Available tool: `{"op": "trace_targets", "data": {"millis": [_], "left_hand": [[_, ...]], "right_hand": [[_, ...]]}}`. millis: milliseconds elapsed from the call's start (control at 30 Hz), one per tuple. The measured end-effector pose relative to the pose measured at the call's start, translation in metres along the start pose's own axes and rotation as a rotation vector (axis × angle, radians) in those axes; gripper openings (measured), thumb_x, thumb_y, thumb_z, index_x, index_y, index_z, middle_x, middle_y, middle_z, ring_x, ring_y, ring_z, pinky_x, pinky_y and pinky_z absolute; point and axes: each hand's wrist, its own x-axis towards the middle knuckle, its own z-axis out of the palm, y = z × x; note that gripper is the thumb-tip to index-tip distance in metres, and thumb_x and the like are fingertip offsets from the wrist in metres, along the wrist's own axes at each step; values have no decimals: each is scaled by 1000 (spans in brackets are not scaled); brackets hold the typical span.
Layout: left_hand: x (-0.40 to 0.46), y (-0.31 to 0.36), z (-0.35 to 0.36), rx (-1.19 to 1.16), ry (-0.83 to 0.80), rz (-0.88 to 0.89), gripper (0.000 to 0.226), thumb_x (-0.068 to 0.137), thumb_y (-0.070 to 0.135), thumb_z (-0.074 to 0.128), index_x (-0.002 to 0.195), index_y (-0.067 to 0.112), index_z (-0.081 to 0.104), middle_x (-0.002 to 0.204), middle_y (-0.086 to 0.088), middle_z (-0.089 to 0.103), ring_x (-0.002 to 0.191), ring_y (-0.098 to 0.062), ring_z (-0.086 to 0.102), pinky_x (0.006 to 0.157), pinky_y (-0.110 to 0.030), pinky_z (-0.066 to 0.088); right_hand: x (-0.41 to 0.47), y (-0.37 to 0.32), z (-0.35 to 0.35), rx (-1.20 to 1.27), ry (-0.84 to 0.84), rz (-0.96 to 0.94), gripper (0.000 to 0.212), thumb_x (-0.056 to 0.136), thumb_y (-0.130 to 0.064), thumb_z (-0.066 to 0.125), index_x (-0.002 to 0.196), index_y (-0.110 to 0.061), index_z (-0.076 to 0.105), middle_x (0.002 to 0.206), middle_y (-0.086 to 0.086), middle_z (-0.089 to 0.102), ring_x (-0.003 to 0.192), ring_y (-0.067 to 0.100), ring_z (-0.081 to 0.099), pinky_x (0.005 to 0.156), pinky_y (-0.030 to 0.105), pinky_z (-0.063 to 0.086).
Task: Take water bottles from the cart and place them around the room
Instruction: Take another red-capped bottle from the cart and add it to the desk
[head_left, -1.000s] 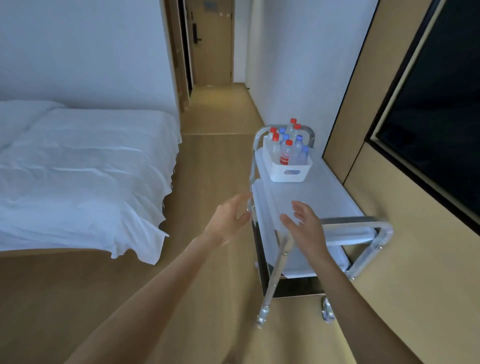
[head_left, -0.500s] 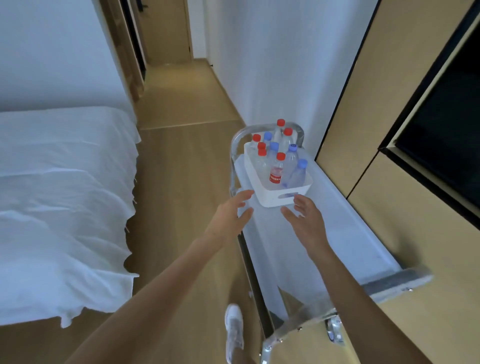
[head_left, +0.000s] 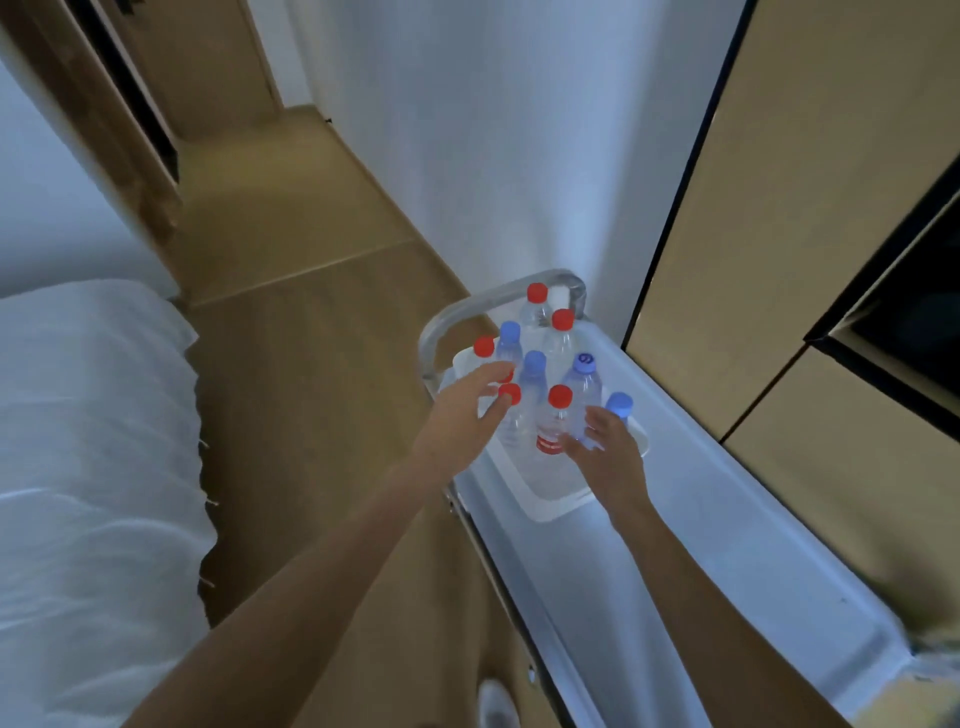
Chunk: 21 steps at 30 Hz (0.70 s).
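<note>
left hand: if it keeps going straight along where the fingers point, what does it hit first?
Most likely the red-capped bottle at the near-left of the white bin: the left hand is open, fingertips already at its cap. The blue-capped bottle stands just beyond. Depth is unclear; contact may already exist.

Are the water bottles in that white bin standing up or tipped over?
Upright: the water bottles stand in the white bin, caps pointing up.
</note>
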Motion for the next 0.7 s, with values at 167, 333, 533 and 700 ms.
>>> {"op": "trace_targets", "data": {"millis": [167, 333, 533, 700], "left_hand": [[65, -21, 12, 8, -168, 68, 30, 93, 11, 54, 123, 13, 58, 115, -4, 65, 100, -18, 63, 93, -25, 47], [112, -39, 20, 40, -429, 225, 31, 92, 12, 56, 123, 11, 58, 124, -1, 61, 108, -14, 60, 90, -11, 41], [153, -47, 22, 59, -691, 386, 36, 90, 11, 58, 126, 16, 57, 125, 5, 60, 113, -8, 55, 85, 1, 34], [170, -56, 31, 125, -861, 478, 40, 88, 17, 63, 127, 15, 57, 126, 2, 62, 117, -10, 55, 89, -8, 36]], "right_hand": [[21, 8, 13, 47, 122, 130, 52, 81, -15, 71, 127, -10, 47, 112, -4, 52, 115, 19, 53, 92, 27, 40], [33, 16, 26, 41, 252, 201, 55, 75, -11, 77, 123, -10, 50, 111, -1, 54, 108, 18, 54, 95, 29, 40], [43, 21, 48, 84, 381, 314, 62, 71, -8, 79, 125, -10, 49, 114, 1, 52, 111, 19, 52, 96, 31, 39], [58, 32, 65, 55, 427, 384, 69, 68, -3, 81, 128, -7, 47, 125, 9, 53, 118, 24, 50, 101, 35, 40]]}}
